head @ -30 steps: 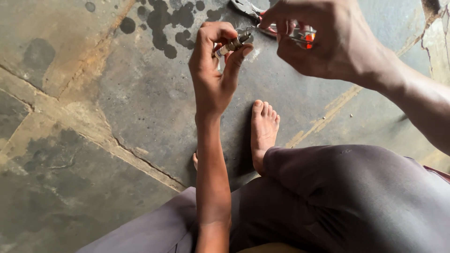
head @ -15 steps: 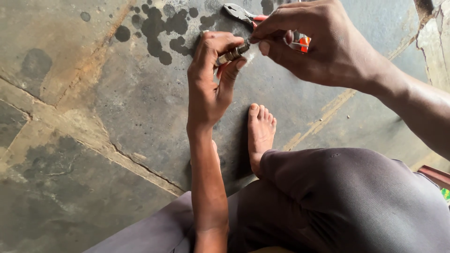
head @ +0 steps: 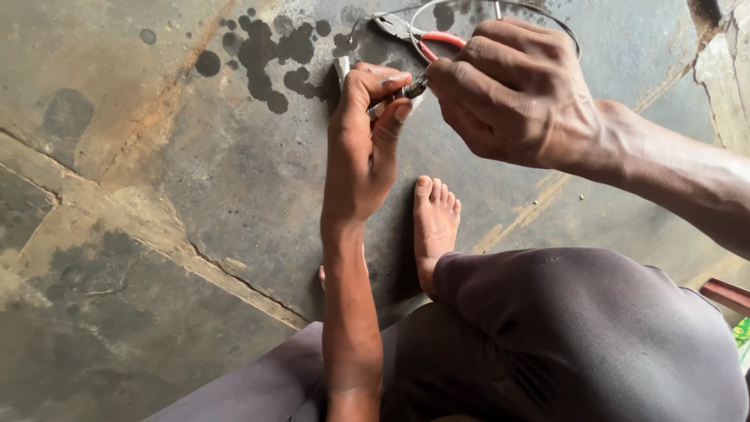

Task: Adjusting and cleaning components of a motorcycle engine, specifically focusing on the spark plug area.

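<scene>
My left hand (head: 367,141) is raised over the floor and pinches a small dark metal part (head: 414,87) between thumb and fingertips. My right hand (head: 512,98) comes in from the right, its fingertips closed on the same small part where it meets the left hand. Just behind the hands, a pair of pliers (head: 414,33) with red handles lies on the floor. A loop of thin grey wire (head: 547,16) curves behind my right hand.
I sit on a stained, cracked concrete floor (head: 156,195) with dark oil spots (head: 269,55). My bare foot (head: 433,227) rests flat below the hands, and my knee in grey trousers (head: 578,328) fills the lower right.
The view has shifted down, so both hands sit lower in the frame and the pliers and wire loop show more. My right hand has closed in on the part my left hand holds.
</scene>
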